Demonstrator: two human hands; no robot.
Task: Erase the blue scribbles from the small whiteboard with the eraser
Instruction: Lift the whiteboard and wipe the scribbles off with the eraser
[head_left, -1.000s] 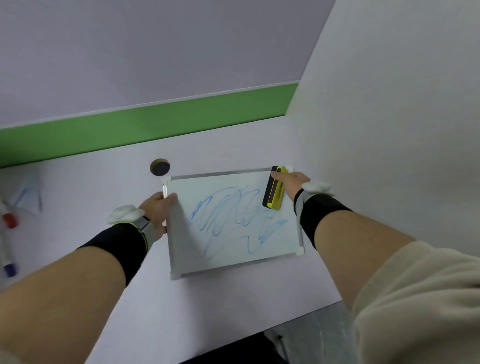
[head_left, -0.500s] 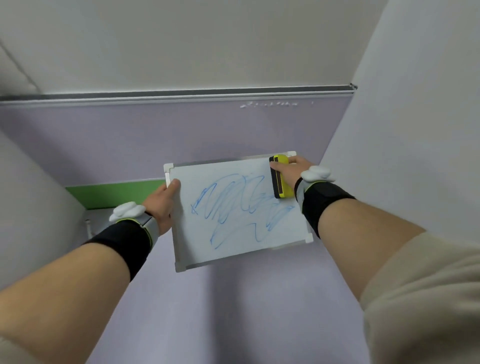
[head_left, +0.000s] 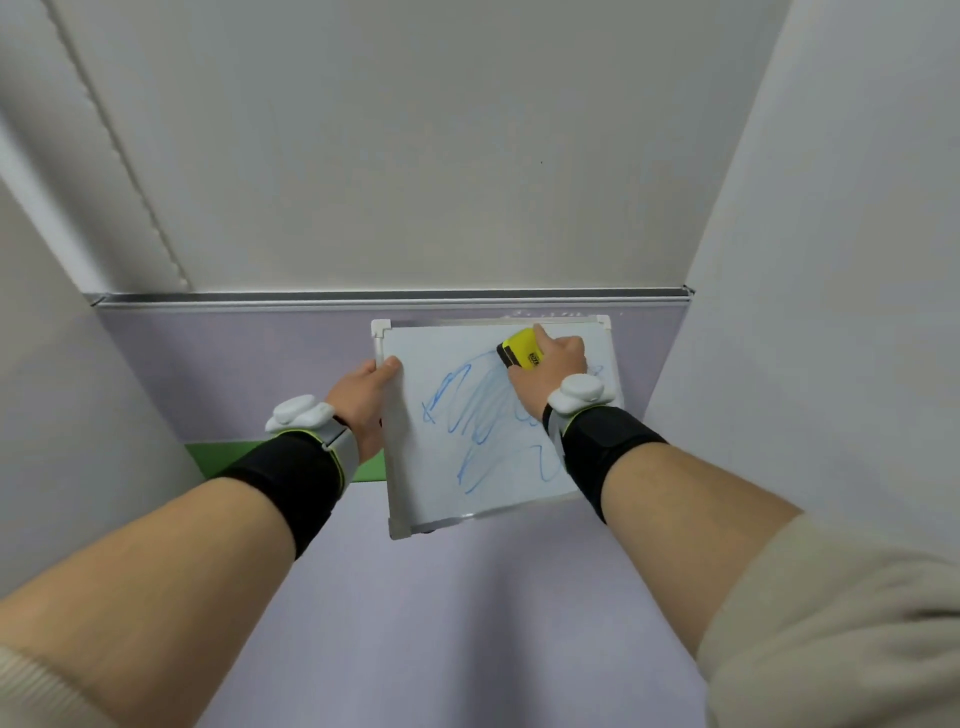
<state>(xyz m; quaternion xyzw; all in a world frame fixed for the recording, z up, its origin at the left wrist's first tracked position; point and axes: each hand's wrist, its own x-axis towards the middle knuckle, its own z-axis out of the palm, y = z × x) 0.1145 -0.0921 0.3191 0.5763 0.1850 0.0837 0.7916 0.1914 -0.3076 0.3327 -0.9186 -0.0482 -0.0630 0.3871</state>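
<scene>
Small whiteboard (head_left: 415, 467) held up off surface, left hand (head_left: 363, 400) clamped on left frame. Right hand (head_left: 550, 369) grips yellow eraser (head_left: 522, 353) pressed near far right corner, over blue scribbles (head_left: 483, 415).

Blue scribbles (head_left: 483, 415) cross the white whiteboard (head_left: 415, 353); the eraser (head_left: 522, 353) is yellow and black.

The right hand (head_left: 551, 370) hides part of the eraser (head_left: 521, 352) and blue scribbles (head_left: 480, 415).
</scene>
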